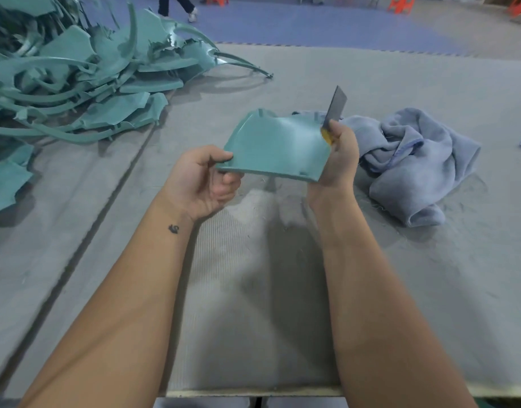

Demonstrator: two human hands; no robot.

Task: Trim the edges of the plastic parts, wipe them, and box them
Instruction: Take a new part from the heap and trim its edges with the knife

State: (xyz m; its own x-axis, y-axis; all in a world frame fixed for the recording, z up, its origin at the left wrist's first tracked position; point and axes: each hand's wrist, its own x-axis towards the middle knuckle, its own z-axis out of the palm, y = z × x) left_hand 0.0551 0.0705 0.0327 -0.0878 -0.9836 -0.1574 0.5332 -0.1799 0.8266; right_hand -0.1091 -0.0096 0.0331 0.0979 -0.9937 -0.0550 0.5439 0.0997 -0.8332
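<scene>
Plastic part (275, 148), teal, roughly square with curved corners and small tabs on its far and near edges, held in the air above the grey counter (253, 275), between both hands. Left hand (204, 179) pinches the part's left corner, thumb on top, fingers (228, 184) curled underneath. Right hand (338, 160) grips a utility knife (334, 114); yellow handle mostly hidden in the fist, grey blade sticking up and away, blade base right at the part's right edge. Right palm also sits against the part's right side. Cannot tell if blade edge is actually touching the plastic.

Blue-grey cloth (409, 160), crumpled, lies on the counter just right of the right hand, partly behind the part. Big pile of teal plastic scrap (85, 75), jagged sheets and long curved strips, on the counter far left, well apart from the hands. Small plastic shavings scattered on the counter under the part. Small dark tattoo on left wrist. Background: blue floor, legs of a person (179, 7) walking, orange stools (400, 2), blurred.
</scene>
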